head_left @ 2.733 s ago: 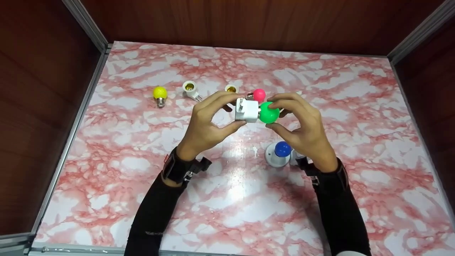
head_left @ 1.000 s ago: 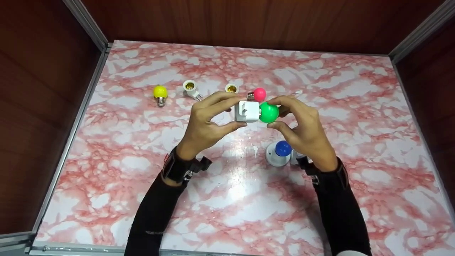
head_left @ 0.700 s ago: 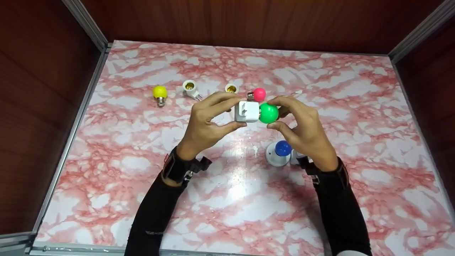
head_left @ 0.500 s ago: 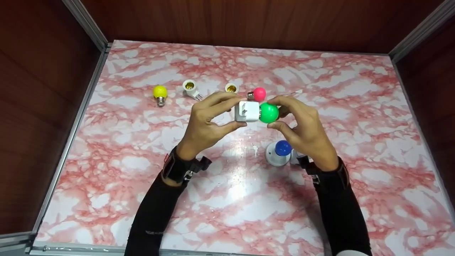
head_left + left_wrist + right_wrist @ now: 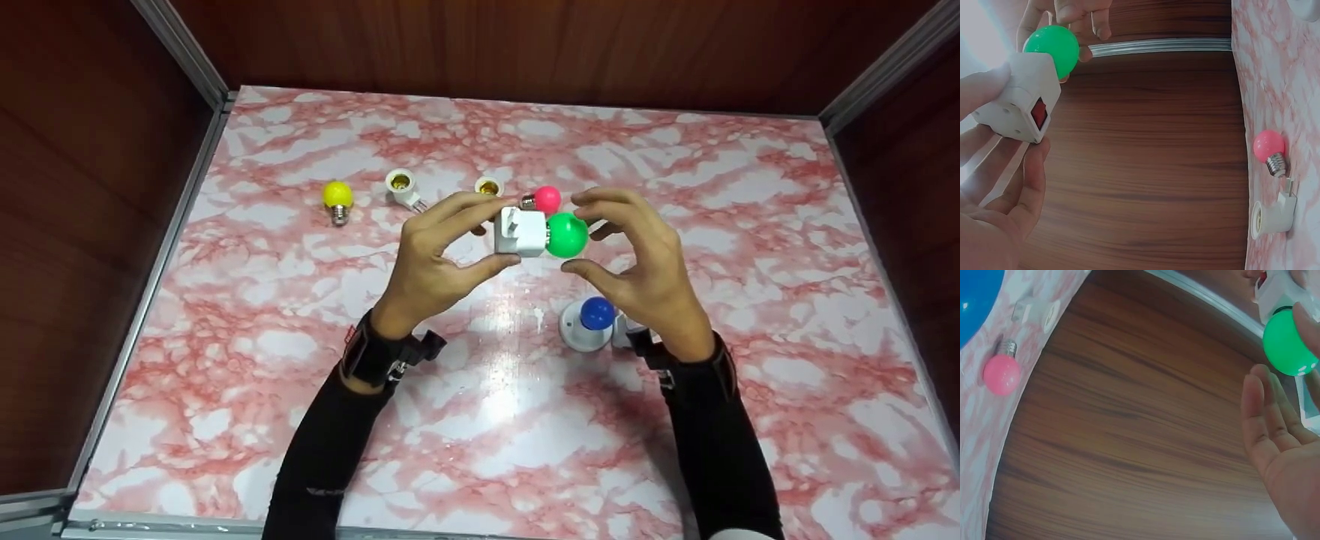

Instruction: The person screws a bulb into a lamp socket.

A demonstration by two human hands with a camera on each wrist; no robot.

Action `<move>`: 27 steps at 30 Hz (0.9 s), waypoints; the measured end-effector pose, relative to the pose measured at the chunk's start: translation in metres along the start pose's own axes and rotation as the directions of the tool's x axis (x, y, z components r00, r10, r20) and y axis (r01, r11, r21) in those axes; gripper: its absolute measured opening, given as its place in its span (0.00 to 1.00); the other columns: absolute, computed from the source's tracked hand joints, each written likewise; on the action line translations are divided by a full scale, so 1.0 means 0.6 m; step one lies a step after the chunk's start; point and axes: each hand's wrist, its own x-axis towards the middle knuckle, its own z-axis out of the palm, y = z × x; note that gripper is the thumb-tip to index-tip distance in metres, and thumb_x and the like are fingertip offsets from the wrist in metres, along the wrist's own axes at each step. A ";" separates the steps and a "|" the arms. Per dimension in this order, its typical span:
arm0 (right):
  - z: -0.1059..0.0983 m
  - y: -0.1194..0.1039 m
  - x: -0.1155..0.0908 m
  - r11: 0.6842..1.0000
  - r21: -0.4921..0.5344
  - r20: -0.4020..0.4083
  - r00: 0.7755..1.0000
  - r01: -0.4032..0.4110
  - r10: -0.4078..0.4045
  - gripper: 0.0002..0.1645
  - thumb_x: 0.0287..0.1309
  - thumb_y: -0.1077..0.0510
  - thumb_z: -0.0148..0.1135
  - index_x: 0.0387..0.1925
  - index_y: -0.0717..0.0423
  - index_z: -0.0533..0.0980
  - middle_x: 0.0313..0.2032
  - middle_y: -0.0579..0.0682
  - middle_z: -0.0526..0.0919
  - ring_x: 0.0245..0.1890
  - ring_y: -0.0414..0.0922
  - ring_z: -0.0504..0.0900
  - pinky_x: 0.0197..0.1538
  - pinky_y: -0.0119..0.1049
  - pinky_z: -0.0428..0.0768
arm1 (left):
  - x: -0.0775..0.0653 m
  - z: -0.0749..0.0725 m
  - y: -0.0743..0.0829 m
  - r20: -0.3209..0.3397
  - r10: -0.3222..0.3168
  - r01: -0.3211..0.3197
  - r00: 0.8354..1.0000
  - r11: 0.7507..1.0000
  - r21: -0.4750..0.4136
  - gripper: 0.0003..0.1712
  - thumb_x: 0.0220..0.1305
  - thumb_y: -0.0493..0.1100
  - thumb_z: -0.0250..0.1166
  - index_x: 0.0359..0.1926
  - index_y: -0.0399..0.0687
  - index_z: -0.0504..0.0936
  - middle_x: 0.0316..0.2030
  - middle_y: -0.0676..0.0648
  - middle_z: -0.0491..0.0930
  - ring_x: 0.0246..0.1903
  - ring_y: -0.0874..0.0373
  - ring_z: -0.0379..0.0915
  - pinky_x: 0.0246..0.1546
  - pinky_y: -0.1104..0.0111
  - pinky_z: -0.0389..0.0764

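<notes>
My left hand grips a white plug-in lamp socket between thumb and fingers, its plug pins facing up toward the head camera. A red rocker switch shows on the socket's side in the left wrist view. The green bulb sits in the socket's right end, a little of its metal base showing. Around the bulb, my right hand stands spread, thumb below and fingers above, with small gaps to the globe. Both hands are raised over the marbled table.
Farther back lie a yellow bulb, a white socket with prongs, another socket and a pink bulb. A blue bulb stands on a round white base below my right hand. Brown wooden panels enclose the table.
My right hand's fingers have let go of the green bulb and spread apart from it. The left hand still grips the socket, which has tilted slightly.
</notes>
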 end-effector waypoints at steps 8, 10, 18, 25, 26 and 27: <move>0.003 -0.003 0.000 0.998 0.017 -0.031 0.998 0.061 -0.060 0.30 0.45 0.71 0.83 0.51 0.64 0.81 0.55 0.62 0.86 0.55 0.42 0.85 0.52 0.24 0.84 | -0.001 0.001 -0.001 0.014 -0.012 0.013 1.000 1.000 -0.018 0.30 0.58 0.44 0.82 0.59 0.34 0.86 0.50 0.39 0.89 0.44 0.54 0.86 0.43 0.67 0.87; 0.003 -0.003 0.000 0.998 0.015 -0.031 0.998 0.063 -0.062 0.29 0.45 0.71 0.83 0.51 0.64 0.81 0.54 0.62 0.86 0.54 0.42 0.85 0.52 0.25 0.84 | -0.001 0.002 -0.002 0.014 -0.015 0.015 1.000 1.000 -0.017 0.30 0.58 0.44 0.82 0.58 0.33 0.86 0.50 0.39 0.89 0.44 0.54 0.86 0.44 0.67 0.88; 0.001 -0.003 -0.002 1.000 -0.006 -0.004 1.000 0.029 -0.029 0.29 0.46 0.71 0.82 0.52 0.64 0.81 0.51 0.61 0.87 0.50 0.40 0.85 0.52 0.25 0.83 | -0.002 0.001 -0.003 0.024 -0.023 0.023 0.999 1.000 -0.020 0.31 0.58 0.44 0.82 0.60 0.33 0.85 0.50 0.38 0.89 0.44 0.53 0.86 0.44 0.67 0.88; 0.003 -0.001 -0.004 0.999 -0.038 -0.004 1.000 0.030 -0.030 0.29 0.47 0.68 0.82 0.52 0.66 0.81 0.50 0.60 0.88 0.47 0.43 0.85 0.56 0.23 0.82 | -0.003 0.002 -0.004 0.035 -0.021 0.022 0.999 0.999 -0.035 0.32 0.57 0.44 0.83 0.60 0.34 0.85 0.53 0.37 0.89 0.46 0.49 0.85 0.44 0.65 0.88; 0.003 -0.001 -0.004 0.999 -0.041 -0.003 1.000 0.031 -0.031 0.29 0.47 0.67 0.82 0.52 0.66 0.80 0.50 0.60 0.88 0.47 0.43 0.85 0.56 0.23 0.82 | -0.003 0.002 -0.004 0.037 -0.021 0.023 0.999 0.999 -0.036 0.33 0.57 0.44 0.83 0.60 0.34 0.85 0.53 0.37 0.89 0.46 0.49 0.85 0.44 0.66 0.88; 0.003 -0.001 -0.004 0.999 -0.044 -0.002 1.000 0.031 -0.031 0.29 0.47 0.67 0.82 0.52 0.66 0.80 0.50 0.60 0.88 0.47 0.44 0.85 0.56 0.23 0.82 | -0.003 0.002 -0.003 0.038 -0.022 0.023 0.999 0.999 -0.037 0.33 0.57 0.44 0.83 0.60 0.34 0.86 0.53 0.37 0.89 0.46 0.49 0.85 0.45 0.66 0.88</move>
